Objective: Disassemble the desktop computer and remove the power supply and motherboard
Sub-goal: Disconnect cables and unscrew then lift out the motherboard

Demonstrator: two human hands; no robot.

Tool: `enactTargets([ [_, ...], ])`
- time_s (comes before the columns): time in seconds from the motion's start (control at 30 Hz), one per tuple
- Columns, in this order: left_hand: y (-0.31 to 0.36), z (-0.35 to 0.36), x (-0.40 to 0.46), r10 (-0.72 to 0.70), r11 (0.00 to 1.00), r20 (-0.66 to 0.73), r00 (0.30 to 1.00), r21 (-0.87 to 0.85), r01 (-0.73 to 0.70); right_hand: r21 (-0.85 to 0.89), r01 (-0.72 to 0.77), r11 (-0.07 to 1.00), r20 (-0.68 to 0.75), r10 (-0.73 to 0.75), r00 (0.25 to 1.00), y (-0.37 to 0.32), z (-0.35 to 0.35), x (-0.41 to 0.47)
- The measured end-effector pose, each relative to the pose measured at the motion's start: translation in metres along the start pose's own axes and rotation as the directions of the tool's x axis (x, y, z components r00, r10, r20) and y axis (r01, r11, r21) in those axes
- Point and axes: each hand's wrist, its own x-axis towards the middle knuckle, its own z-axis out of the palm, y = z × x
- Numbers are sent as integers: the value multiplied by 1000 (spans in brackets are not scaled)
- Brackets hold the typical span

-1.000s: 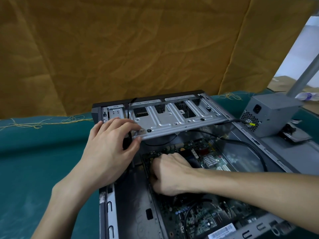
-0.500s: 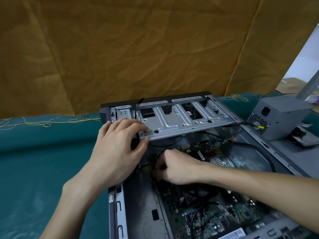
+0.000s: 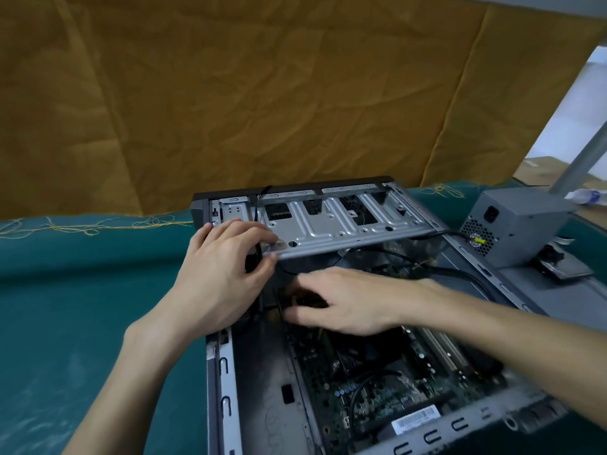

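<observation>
An open desktop case [image 3: 226, 366] lies flat on a teal cloth. My left hand [image 3: 223, 267] grips the near left corner of the silver drive cage [image 3: 341, 231], thumb under its edge and fingers on top. My right hand [image 3: 345, 300] reaches across the green motherboard [image 3: 377, 382], fingers stretched out over the board's far left corner; it is blurred and I see nothing held in it. The grey power supply [image 3: 522, 221] stands outside the case at the right, a black cable [image 3: 460, 274] running from it into the case.
A grey side panel [image 3: 558, 293] lies under the power supply at the right. Brown paper [image 3: 262, 93] hangs behind the table. A metal pole [image 3: 584, 159] rises at the far right. Loose yellow threads [image 3: 98, 224] lie on the teal cloth [image 3: 82, 307].
My right hand has gone from a curled fist on the board to stretched fingers, shifted slightly left. My left hand keeps its grip on the drive cage.
</observation>
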Motion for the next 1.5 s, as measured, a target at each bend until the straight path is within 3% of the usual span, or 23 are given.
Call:
enactTargets([
  [0.07,1,-1,-1,-3,1000,9,1000,-2,3,-130,-44,991,181,67,981,13,-9,-17],
  [0.13,4,-3,-3,-10,1000,0,1000,-6,10,-213,-74,974,266,130,955,27,-14,-35],
  [0.2,11,-6,-5,9,999,-54,999,33,-7,-190,-88,978,243,134,961,39,-16,-50],
  [0.3,35,-14,-3,194,981,-22,981,36,-193,-108,-71,992,145,86,986,48,-15,-61],
  [0.37,55,-17,1,284,958,151,947,-90,-272,-112,-39,993,86,49,995,48,-13,-64],
  [0.43,72,-15,7,274,962,393,878,-108,-252,-151,-16,988,40,22,999,49,-8,-67],
  [0.53,90,-5,16,152,977,721,676,-6,-214,-185,-7,983,45,15,999,57,0,-75],
  [0.6,97,6,20,127,981,803,583,-13,-196,-140,-9,990,48,16,999,61,1,-77],
  [0.63,99,13,22,134,980,810,571,-21,-200,-117,-9,993,41,14,999,62,0,-76],
  [0.77,99,39,26,81,958,781,619,110,-264,-83,-14,996,-1,14,1000,63,-7,-67],
  [0.9,88,51,32,51,948,658,751,205,-244,-79,-54,995,-50,50,997,69,-17,-47],
  [1.13,77,66,24,86,892,643,761,291,-347,-75,-67,995,-77,61,995,78,-5,-46],
  [1.23,81,72,27,92,891,629,772,294,-346,-74,-124,990,-207,106,973,88,-19,-70],
  [1.3,83,77,27,88,884,612,786,316,-344,-161,-166,973,-372,96,923,96,-31,-88],
  [1.43,84,88,26,92,845,536,839,403,-350,-99,-208,973,-645,96,758,105,-28,-106],
  [1.5,85,93,28,114,815,512,851,441,-375,-120,-313,942,-731,130,670,109,-23,-105],
])
